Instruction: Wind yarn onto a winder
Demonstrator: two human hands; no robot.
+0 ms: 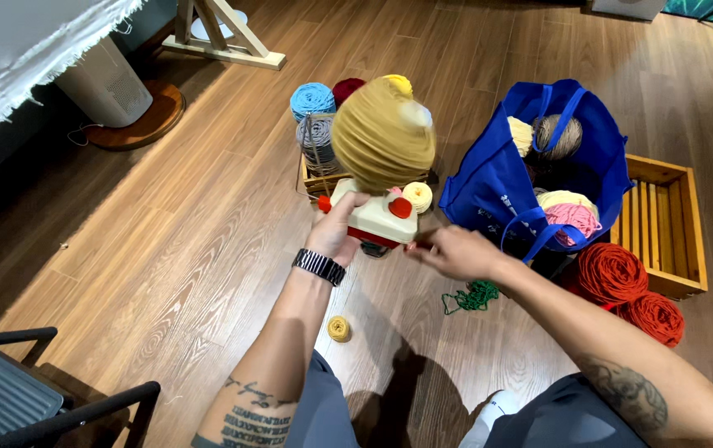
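Near the middle of the frame the left hand grips a small white yarn winder with red knobs, its fingers wrapped around the winder's left side — a dark watch sits on that wrist. On top of the winder stands a large cake of mustard yarn, tilted a little toward the upper left. The right hand is just right of the winder, its fingers pinched narrow at the winder's lower right edge; whether they hold a crank or a strand cannot be told, since the spot is blurred.

Behind the winder, in the upper middle, a small crate holds balls of blue, grey and dark red yarn. To the right a blue bag stands open with cream, grey-brown and pink yarn inside, and beside it a wooden box lies on the floor. Two rust-orange balls rest in front of the box, touching each other. A loose tangle of green yarn lies on the wooden floor under the right forearm, and a tiny yellow ball sits below the left wrist — well apart from the rest.
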